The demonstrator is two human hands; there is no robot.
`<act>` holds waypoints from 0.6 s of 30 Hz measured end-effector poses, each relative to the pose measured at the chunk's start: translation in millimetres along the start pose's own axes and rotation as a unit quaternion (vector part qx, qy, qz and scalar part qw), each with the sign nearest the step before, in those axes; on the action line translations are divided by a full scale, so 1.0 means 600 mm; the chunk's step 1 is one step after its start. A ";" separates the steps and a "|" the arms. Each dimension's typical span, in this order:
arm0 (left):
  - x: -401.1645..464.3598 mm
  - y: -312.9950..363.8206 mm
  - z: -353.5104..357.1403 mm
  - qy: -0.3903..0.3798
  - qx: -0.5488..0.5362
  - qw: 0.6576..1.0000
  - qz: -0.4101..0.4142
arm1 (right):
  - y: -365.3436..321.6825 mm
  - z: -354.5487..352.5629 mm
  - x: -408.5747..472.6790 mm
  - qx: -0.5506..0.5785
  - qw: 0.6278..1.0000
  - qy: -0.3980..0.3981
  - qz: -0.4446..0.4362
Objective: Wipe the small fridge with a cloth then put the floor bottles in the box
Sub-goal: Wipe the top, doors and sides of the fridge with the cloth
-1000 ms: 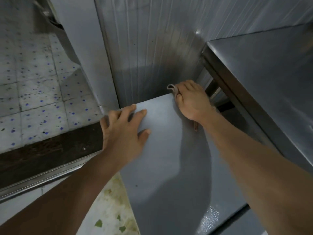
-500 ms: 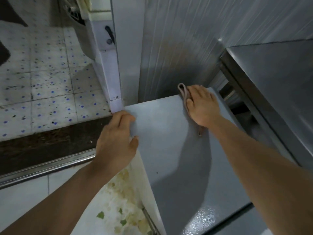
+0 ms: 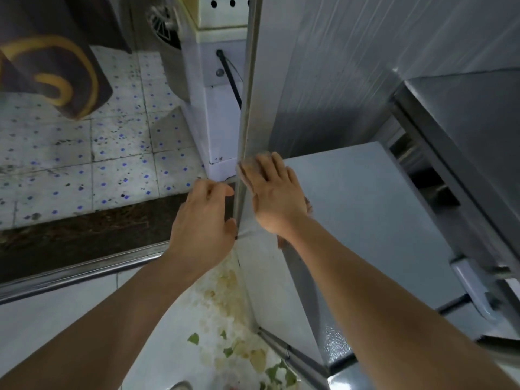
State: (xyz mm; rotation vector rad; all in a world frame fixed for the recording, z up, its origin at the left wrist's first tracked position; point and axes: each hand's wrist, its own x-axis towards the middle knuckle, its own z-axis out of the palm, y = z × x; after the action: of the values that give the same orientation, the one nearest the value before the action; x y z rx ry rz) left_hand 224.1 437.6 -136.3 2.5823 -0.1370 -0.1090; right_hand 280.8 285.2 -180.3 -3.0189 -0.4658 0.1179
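We press our right hand flat on the cloth at the far left corner of the small fridge, near the centre of the view. The fingers lie straight and close together, palm down, so the pressure spreads across the fabric instead of bunching it. Only a pinkish edge of cloth shows past the fingertips, toward 11 o'clock, and a scrap peeks out under the wrist at 5 o'clock, so most of it sits beneath the palm.

Our left hand sits just beside the right, toward 9 o'clock, at the fridge's left edge next to the metal strip. Its fingers curl loosely and the thumb touches the edge. We judge it braces us against the fridge; whether it truly grips the edge we cannot tell.

By our count: one cloth, one small fridge, two hands, both bare. No bottles and no box appear anywhere, so that part of the task looks not yet begun. At 3 o'clock stands one steel cabinet, at 10 o'clock the tiled floor, and at 6 o'clock lie scattered food scraps, too many and too blurred to count.
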 end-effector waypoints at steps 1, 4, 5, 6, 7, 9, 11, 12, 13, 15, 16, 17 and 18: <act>-0.001 0.006 -0.001 -0.002 -0.005 1.000 0.006 | -0.008 0.000 -0.027 0.006 1.000 -0.008 -0.008; -0.003 0.027 0.003 -0.009 -0.008 1.000 0.025 | -0.024 0.006 -0.135 0.016 1.000 -0.016 -0.016; -0.004 0.035 0.007 -0.012 -0.007 0.999 0.030 | -0.023 0.008 -0.170 0.023 1.000 -0.014 -0.016; -0.005 0.042 0.012 -0.015 -0.006 0.999 0.035 | -0.018 0.010 -0.200 0.033 0.999 -0.012 -0.017; -0.007 0.049 0.019 -0.017 -0.005 0.999 0.041 | -0.011 0.010 -0.221 0.041 0.999 -0.012 -0.018; -0.011 0.065 0.035 -0.018 -0.001 0.999 0.051 | 0.019 0.010 -0.231 0.051 0.998 -0.016 -0.015; -0.014 0.080 0.052 -0.017 0.004 0.998 0.053 | 0.080 0.009 -0.214 0.047 0.998 -0.002 0.032; -0.017 0.089 0.061 -0.016 0.007 0.998 0.057 | 0.125 0.009 -0.208 0.036 0.996 0.009 0.077; -0.020 0.097 0.071 -0.016 0.007 0.998 0.065 | 0.177 0.008 -0.205 0.019 0.991 0.020 0.129; -0.026 0.112 0.089 -0.021 0.011 0.996 0.089 | 0.278 0.002 -0.213 -0.009 0.974 0.027 0.227; -0.029 0.117 0.098 -0.025 0.019 0.995 0.097 | 0.314 -0.003 -0.220 -0.011 0.964 0.029 0.264; -0.032 0.119 0.106 -0.031 0.029 0.994 0.100 | 0.335 -0.006 -0.226 -0.005 0.956 0.031 0.292; -0.035 0.120 0.112 -0.036 0.039 0.994 0.098 | 0.337 -0.007 -0.229 0.000 0.950 0.037 0.311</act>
State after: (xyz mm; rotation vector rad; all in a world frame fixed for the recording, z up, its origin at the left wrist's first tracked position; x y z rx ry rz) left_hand 190.9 344.4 -154.3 2.6281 -0.4279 -0.1266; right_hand 210.6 50.7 -186.7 -3.0316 0.5026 0.0419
